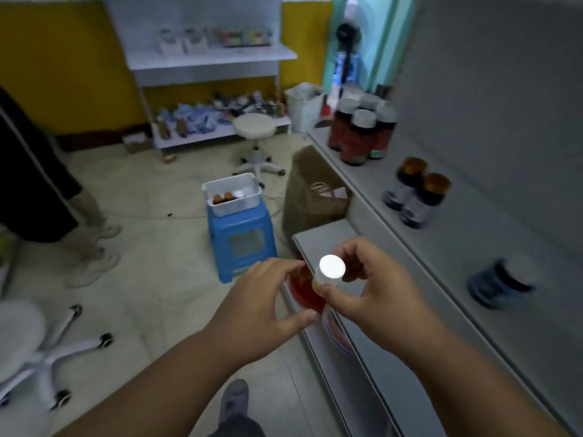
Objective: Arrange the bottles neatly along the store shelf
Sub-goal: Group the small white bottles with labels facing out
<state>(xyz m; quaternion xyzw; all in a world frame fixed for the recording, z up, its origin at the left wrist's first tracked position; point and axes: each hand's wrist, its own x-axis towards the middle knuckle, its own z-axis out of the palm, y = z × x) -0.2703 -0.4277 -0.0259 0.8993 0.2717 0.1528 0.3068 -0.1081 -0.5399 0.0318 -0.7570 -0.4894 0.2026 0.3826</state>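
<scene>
- Our right hand point(375, 291) pinches the white-capped bottle point(330, 272) by its neck, held above the lower shelf point(318, 238).
- Our left hand point(268, 298) hovers beside it, fingers loosely curled, holding nothing.
- We should support its base, then set it upright beside the red bottles point(362, 134).

**No legible text anywhere**

Nothing could be read. The labels on the red bottles point(362, 134) at the far end of the shelf point(394, 216) were blurred to plain colour, as were the purple-and-white labels on the two brown-capped bottles point(413, 193) and the wrap on the blue jar point(498, 282) lying on its side. The white-capped bottle point(329, 279) showed only its blank cap and a smear of orange. The packets on the far rack point(208, 55) were too small and soft to make out.
</scene>
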